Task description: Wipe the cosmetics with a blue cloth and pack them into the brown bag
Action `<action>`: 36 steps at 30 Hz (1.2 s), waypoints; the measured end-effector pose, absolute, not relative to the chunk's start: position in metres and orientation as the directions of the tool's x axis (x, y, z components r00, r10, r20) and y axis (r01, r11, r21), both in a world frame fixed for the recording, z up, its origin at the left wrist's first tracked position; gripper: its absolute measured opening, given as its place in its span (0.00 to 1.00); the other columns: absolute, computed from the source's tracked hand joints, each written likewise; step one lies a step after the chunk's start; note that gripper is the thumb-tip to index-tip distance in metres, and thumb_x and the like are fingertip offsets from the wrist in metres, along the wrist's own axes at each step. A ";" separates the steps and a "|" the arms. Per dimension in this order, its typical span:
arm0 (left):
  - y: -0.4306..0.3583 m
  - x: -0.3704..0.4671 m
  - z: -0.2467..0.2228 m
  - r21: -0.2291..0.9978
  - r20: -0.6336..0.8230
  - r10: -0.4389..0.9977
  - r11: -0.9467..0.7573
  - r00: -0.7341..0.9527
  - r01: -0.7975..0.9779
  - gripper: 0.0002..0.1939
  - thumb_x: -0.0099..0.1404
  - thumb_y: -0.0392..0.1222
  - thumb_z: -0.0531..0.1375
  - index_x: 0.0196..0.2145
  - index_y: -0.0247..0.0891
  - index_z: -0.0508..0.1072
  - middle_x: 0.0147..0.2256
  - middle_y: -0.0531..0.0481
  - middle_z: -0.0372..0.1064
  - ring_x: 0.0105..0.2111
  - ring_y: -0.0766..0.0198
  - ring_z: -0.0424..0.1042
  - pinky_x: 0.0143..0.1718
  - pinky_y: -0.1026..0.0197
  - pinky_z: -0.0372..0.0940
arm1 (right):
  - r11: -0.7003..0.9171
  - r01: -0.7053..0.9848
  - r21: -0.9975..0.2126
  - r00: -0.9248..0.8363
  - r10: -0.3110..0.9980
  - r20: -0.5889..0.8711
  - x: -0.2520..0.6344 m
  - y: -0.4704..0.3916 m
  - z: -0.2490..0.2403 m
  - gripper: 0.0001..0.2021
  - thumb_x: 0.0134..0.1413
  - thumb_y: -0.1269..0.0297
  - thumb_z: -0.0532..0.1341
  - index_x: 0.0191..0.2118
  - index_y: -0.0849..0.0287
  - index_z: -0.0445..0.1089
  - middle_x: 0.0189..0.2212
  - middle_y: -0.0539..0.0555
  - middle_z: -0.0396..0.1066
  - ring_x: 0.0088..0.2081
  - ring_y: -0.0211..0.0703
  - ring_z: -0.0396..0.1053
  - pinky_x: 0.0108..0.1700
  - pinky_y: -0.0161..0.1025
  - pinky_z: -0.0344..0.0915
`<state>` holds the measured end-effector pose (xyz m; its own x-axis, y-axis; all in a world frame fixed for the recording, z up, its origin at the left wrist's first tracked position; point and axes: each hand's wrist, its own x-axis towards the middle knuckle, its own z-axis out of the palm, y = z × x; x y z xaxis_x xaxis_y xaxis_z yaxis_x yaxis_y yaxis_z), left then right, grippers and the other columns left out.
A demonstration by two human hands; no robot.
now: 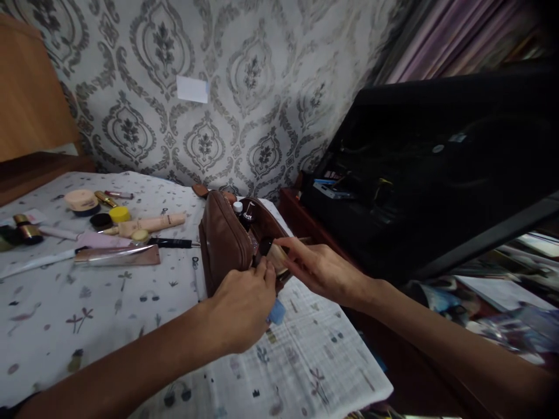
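A brown cosmetic bag (225, 235) stands unzipped on the patterned cloth. Inside its opening show a white-capped bottle (237, 207) and a dark bottle with a shiny pump top (249, 212). My left hand (244, 302) is closed over the near edge of the bag, its fingertips curled at the opening. My right hand (321, 269) pinches a beige bottle with a dark cap (278, 257) at the bag's mouth, cap toward the inside. Its lower part is partly covered by my fingers. A small blue piece (276, 313) shows beneath my left hand.
Makeup lies to the left: a beige tube (152, 224), a black tube (170, 242), a pinkish tube (117, 255), a jar (82, 201) and a yellow lid (119, 215). A patterned wall is behind. A large black screen-like panel (437, 174) leans at right, past the table's edge.
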<state>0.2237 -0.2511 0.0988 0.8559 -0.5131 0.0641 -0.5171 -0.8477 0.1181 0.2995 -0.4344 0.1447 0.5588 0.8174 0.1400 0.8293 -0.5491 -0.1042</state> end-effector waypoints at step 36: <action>-0.244 0.206 0.127 0.906 0.143 0.073 0.393 0.987 -0.161 0.22 0.60 0.51 0.65 0.48 0.42 0.65 0.39 0.51 0.72 0.30 0.69 0.73 0.27 0.69 0.68 | -0.203 0.629 -0.750 0.771 0.288 0.569 0.242 -0.409 0.146 0.13 0.58 0.54 0.65 0.31 0.58 0.71 0.25 0.51 0.76 0.26 0.40 0.75 0.30 0.36 0.74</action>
